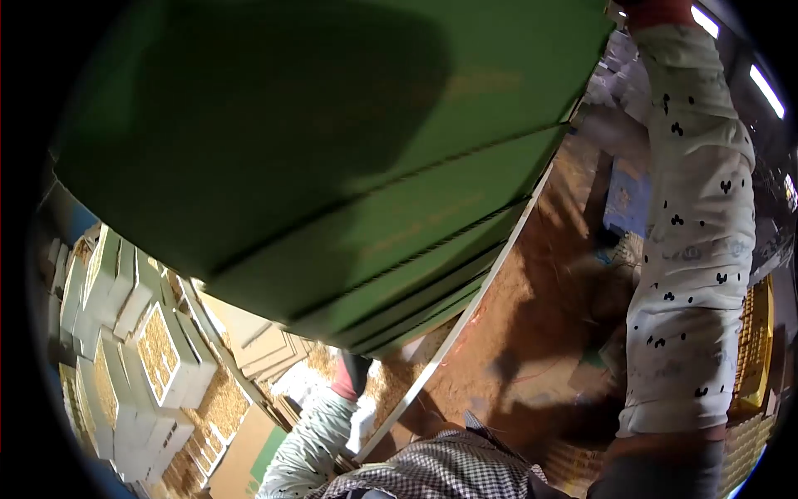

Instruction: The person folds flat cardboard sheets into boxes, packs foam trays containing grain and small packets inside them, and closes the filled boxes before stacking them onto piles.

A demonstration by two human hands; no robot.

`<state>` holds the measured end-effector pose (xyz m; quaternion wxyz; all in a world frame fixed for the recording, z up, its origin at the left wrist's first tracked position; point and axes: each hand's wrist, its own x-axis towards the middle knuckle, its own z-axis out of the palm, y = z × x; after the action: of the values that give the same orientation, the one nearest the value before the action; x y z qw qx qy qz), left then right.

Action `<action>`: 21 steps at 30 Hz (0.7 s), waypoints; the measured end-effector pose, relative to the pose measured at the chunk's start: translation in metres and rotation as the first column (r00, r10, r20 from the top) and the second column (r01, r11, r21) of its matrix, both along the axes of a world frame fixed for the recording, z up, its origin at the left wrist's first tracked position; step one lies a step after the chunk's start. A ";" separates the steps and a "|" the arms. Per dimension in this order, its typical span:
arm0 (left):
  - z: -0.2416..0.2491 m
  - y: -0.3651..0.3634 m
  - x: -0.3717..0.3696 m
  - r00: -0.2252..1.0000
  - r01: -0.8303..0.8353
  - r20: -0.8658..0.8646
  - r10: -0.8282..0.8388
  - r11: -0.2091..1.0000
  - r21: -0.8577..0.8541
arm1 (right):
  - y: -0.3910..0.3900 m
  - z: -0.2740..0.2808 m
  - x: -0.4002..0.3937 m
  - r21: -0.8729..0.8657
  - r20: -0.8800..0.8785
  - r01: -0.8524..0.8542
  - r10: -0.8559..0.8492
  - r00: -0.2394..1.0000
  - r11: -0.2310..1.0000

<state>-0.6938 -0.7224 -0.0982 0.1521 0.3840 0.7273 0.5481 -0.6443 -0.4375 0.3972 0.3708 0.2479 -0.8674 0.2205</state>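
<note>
A large green sheet stack (pixel 432 208), with dark gaps between its layers and a broad shadow over it, fills the upper left and centre. My left hand (pixel 356 374), in a dark and red glove, grips its lower edge; the fingertips are hidden by the sheets. At the top right corner of the stack is my right hand (pixel 657 12), in a red glove, holding the edge there and partly cut off by the frame. Both forearms wear white patterned sleeves.
Pale blocks with speckled tan faces (pixel 162 353) are piled at the left. Flat cardboard sheets (pixel 270 349) lie beside them. A reddish-brown dusty floor (pixel 499 358) stretches below, with a blue object (pixel 628 200) farther off. Yellow ribbed items (pixel 752 341) stand at the right.
</note>
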 end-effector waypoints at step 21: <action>0.007 0.208 0.039 0.843 0.483 0.326 -0.429 0.869 -0.104 | -0.011 -0.244 0.055 0.056 0.238 0.740 -0.729 0.642 0.670</action>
<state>-0.6544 -0.5140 -0.0912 0.4186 0.4456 0.6309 0.4777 -0.5893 -0.4488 0.1534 0.3259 -0.1624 -0.9260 0.0996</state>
